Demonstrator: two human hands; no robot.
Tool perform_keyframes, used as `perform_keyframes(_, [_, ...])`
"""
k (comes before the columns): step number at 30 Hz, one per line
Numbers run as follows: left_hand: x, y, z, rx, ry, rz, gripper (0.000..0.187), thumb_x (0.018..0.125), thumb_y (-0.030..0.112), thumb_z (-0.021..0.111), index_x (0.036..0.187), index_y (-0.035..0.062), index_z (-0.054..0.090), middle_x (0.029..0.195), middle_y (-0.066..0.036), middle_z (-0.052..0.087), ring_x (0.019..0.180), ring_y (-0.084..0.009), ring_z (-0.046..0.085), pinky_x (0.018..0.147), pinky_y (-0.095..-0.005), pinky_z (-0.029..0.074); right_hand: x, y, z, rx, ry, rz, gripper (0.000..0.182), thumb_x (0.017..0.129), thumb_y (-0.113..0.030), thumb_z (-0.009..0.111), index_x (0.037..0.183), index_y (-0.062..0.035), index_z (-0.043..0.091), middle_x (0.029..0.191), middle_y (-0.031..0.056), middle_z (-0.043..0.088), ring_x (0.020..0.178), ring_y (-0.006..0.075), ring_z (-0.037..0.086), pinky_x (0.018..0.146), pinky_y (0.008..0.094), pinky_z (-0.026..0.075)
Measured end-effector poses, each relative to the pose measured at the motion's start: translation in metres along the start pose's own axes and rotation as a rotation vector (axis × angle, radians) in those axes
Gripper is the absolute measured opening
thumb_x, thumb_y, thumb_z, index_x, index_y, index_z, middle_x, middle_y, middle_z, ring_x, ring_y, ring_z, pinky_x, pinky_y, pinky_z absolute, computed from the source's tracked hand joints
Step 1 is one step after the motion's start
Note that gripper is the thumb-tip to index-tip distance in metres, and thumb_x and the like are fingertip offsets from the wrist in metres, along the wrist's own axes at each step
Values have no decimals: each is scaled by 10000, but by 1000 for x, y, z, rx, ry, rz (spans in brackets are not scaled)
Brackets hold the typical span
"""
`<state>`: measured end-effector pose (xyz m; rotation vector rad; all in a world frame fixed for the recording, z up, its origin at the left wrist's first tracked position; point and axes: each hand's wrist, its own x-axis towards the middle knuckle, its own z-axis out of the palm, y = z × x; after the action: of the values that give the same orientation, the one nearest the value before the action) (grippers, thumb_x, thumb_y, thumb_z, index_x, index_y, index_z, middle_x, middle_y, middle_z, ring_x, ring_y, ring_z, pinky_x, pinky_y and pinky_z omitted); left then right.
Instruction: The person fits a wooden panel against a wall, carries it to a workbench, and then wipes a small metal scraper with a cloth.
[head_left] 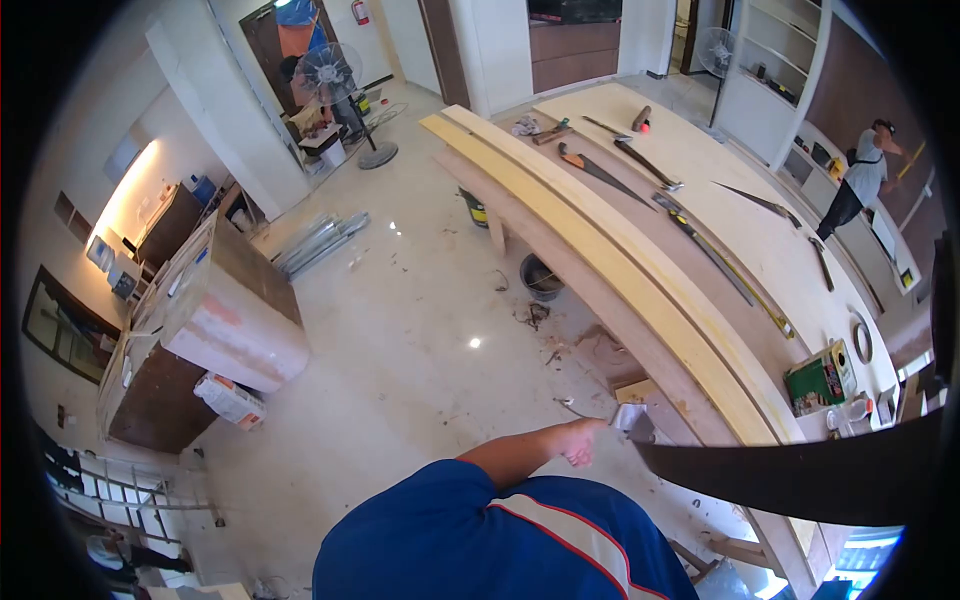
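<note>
My left hand point(577, 440) reaches out past my blue shirt, low beside the long worktable. Its fingers are curled, and I cannot make out whether anything is inside them. Just to its right is a small whitish-grey piece point(630, 418). A broad dark strip point(800, 475) crosses the lower right, very close to the camera, with its narrow end near my left hand. What supports it is out of sight. My right hand does not show. Two long yellowish boards point(610, 250) lie along the near side of the table point(740, 160).
On the table lie a handsaw point(605, 175), a hammer point(648, 163), a level point(710, 245), a tape measure point(785, 325) and a green can point(820, 378). A black bucket point(541, 275) stands below. A person point(860, 175) works at the right wall; a fan point(332, 70) stands behind.
</note>
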<state>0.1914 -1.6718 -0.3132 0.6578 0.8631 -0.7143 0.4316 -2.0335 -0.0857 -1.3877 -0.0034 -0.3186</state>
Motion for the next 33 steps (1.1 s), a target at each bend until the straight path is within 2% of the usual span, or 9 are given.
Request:
perform_keyframes(5, [-75, 9, -16, 284, -137, 250, 1019, 868, 719, 522, 1587, 88, 172, 1572, -320, 244, 1430, -505, 287, 1094, -632, 285, -78, 17, 68, -62, -72, 78, 1110, 583, -259, 602, 1551, 41, 148, 1608, 298, 104, 1498, 474, 5, 1223, 597, -19])
perform_keyframes(14, [-145, -35, -106, 170, -108, 176, 969, 942, 635, 495, 1545, -55, 180, 1560, -301, 286, 1373, -438, 406, 1069, -580, 352, -148, 27, 152, -122, -196, 138, 1094, 593, -264, 595, 1549, 41, 157, 1605, 298, 116, 1497, 476, 14, 1223, 598, -14])
perform_keyframes(17, [-161, -51, -109, 69, -210, 102, 1026, 936, 633, 505, 1562, -44, 54, 1613, -289, 154, 1483, -438, 219, 1144, -544, 288, -154, 28, 169, -133, -238, 137, 1089, 597, -265, 592, 1548, 41, 160, 1604, 298, 120, 1496, 477, 18, 1223, 598, -12])
perform_keyframes(20, [-141, -70, -99, 12, -260, 87, 945, 942, 625, 517, 1518, -72, 240, 1499, -290, 386, 1362, -380, 440, 1058, -471, 408, -157, 33, 181, -135, -260, 145, 1084, 600, -267, 590, 1548, 41, 162, 1603, 297, 124, 1496, 477, 21, 1223, 598, -11])
perform_keyframes(21, [-136, -77, -99, 63, -341, 202, 858, 962, 583, 544, 1399, -139, 391, 1249, -229, 607, 1082, -285, 622, 920, -408, 506, -158, 34, 184, -135, -268, 146, 1082, 601, -267, 589, 1547, 41, 163, 1602, 297, 125, 1495, 477, 22, 1223, 598, -10])
perform_keyframes(24, [-139, -78, -94, 178, -766, 273, 686, 988, 541, 533, 1239, -97, 555, 1150, -175, 654, 1040, -228, 630, 910, -373, 501, -153, 35, 185, -150, -279, 150, 1077, 605, -269, 587, 1547, 41, 166, 1601, 297, 129, 1495, 478, 25, 1223, 598, -9])
perform_keyframes(28, [-159, -68, -71, 139, -678, 255, 634, 998, 534, 515, 1186, -65, 601, 1143, -147, 660, 1057, -209, 622, 945, -361, 479, -149, 31, 187, -158, -285, 140, 1070, 609, -271, 584, 1546, 41, 170, 1600, 297, 134, 1494, 478, 30, 1223, 598, -6])
perform_keyframes(31, [-187, -51, -56, 45, -946, 239, 653, 1005, 521, 508, 1260, -77, 578, 1155, -136, 666, 1063, -213, 628, 986, -323, 470, -144, 23, 182, -159, -281, 118, 1065, 613, -273, 581, 1545, 41, 173, 1599, 297, 138, 1494, 479, 33, 1223, 598, -5])
perform_keyframes(33, [-203, -42, -49, 128, -926, 289, 660, 986, 526, 543, 1256, -76, 578, 1166, -140, 661, 1087, -209, 615, 995, -322, 461, -137, 16, 179, -149, -280, 100, 1062, 615, -274, 580, 1545, 41, 175, 1598, 297, 141, 1493, 479, 35, 1223, 598, -3])
